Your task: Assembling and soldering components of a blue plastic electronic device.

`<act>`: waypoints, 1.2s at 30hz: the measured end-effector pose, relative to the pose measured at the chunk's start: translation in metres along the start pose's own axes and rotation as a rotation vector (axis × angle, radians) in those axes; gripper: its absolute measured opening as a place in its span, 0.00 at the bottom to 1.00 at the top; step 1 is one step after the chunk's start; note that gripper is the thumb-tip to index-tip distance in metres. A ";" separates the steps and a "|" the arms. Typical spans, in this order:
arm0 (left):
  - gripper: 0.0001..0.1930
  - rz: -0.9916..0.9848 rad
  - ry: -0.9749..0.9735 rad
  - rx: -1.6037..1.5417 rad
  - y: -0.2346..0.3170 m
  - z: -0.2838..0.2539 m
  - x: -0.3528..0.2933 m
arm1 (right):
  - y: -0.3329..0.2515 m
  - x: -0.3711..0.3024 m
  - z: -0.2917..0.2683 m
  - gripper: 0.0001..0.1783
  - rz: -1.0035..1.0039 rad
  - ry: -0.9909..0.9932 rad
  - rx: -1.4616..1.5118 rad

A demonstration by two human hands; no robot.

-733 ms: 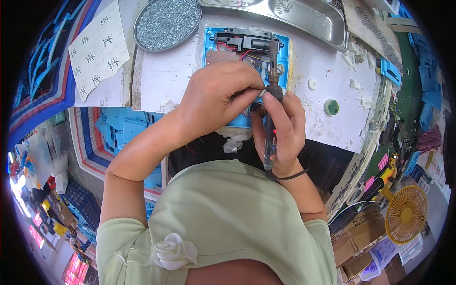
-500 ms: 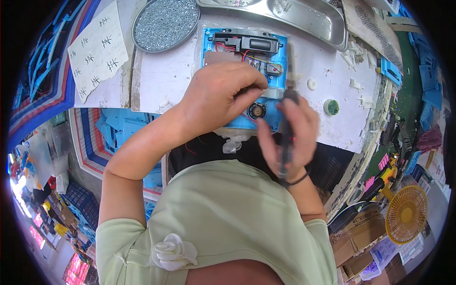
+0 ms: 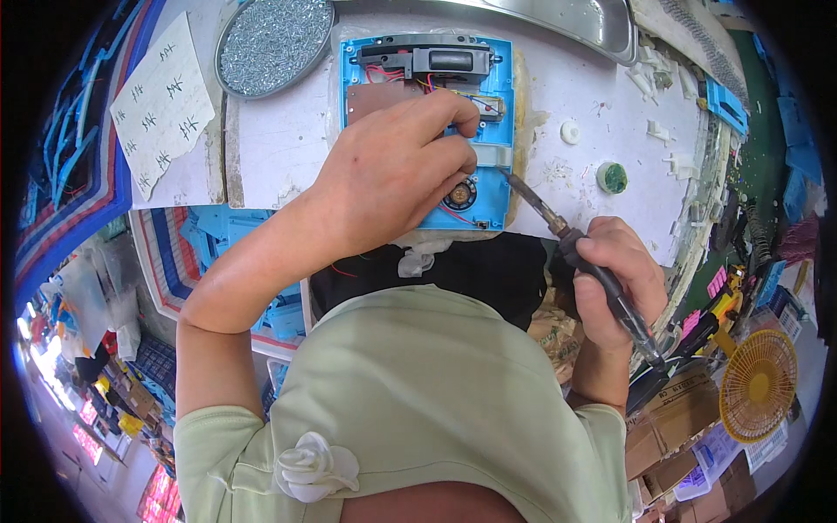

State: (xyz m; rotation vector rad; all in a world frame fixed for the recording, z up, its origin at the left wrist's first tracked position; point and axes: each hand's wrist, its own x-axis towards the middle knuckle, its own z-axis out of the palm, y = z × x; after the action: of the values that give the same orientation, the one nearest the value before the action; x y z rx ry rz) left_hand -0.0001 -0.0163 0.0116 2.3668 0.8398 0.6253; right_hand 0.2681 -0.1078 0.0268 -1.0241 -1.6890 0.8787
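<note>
A blue plastic housing [image 3: 497, 199] lies open on the white tabletop in front of me. Inside are a black module [image 3: 449, 61], a brown board [image 3: 370, 98], thin wires and a small round speaker [image 3: 460, 194]. My left hand [image 3: 397, 157] reaches over the housing with curled fingers; what they pinch, if anything, is hidden. Held in my right hand [image 3: 623, 283] is a soldering iron [image 3: 571, 246] with a dark handle. Its metal tip points up and left, close to the housing's right edge and a pale strip [image 3: 491, 155].
A round tray of small screws [image 3: 270, 48] stands at the far left, beside a handwritten sheet [image 3: 166, 105]. At the back is a steel tray [image 3: 602, 26]. A small tub of green material [image 3: 612, 178] and white plastic pieces [image 3: 658, 131] lie to the right. A yellow fan [image 3: 758, 383] stands lower right.
My right hand has moved right and turned, bringing the soldering iron's tip toward the housing. My left hand's fingers have shifted slightly left. The housing sits a little further left and up in view.
</note>
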 end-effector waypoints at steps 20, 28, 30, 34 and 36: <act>0.12 0.171 -0.111 0.093 -0.009 -0.007 0.010 | -0.002 0.019 0.001 0.14 -0.006 -0.143 -0.066; 0.12 0.179 -0.122 0.106 -0.009 -0.007 0.010 | -0.008 0.026 0.003 0.13 0.051 -0.160 -0.104; 0.12 0.180 -0.129 0.109 -0.009 -0.008 0.010 | -0.010 0.025 0.002 0.13 0.109 -0.157 -0.106; 0.12 0.171 -0.136 0.109 -0.008 -0.008 0.010 | -0.017 0.025 0.002 0.13 0.247 -0.127 -0.112; 0.12 0.172 -0.136 0.108 -0.009 -0.008 0.009 | -0.027 0.030 0.003 0.13 0.331 -0.137 -0.135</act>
State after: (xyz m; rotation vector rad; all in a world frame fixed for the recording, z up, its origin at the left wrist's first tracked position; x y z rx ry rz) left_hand -0.0017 -0.0015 0.0140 2.5669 0.6296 0.4901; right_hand 0.2528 -0.0912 0.0610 -1.3897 -1.7388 1.0777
